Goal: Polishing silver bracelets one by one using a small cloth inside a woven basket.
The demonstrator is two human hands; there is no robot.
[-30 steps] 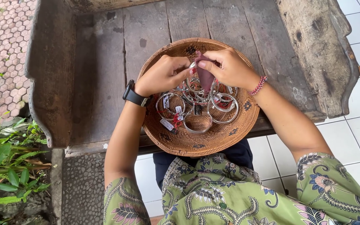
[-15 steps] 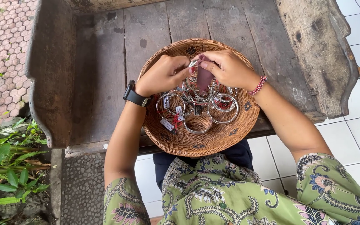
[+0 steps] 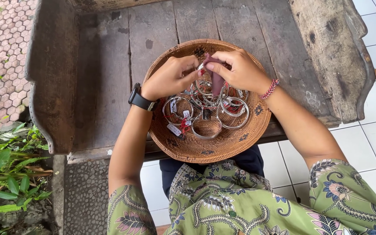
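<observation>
Barely anything is shifting since half a second back: both hands are staying bunched over the far side of the tray, with only the fingertips creeping a touch closer together around the cloth. Underneath it all, the weathered wooden bench point(image 3: 109, 65) is carrying the load, its plank seat running between two thick carved armrests, and the round woven tray point(image 3: 236, 146) is sitting at its front edge, just above the person's knees. The left hand point(image 3: 170, 78), with a black watch point(image 3: 141, 100) on its wrist, is curling inward, fingers pressed against a silver bangle and the cloth. The right hand point(image 3: 236, 69), with a red beaded bracelet point(image 3: 270, 89) on its wrist, is pinching the dusty-pink cloth point(image 3: 217, 82) between thumb and fingers, the fabric hanging down into the pile. Below them, silver bangles point(image 3: 205, 115) are lying heaped in the tray's middle, several carrying small white tags point(image 3: 174, 129).
</observation>
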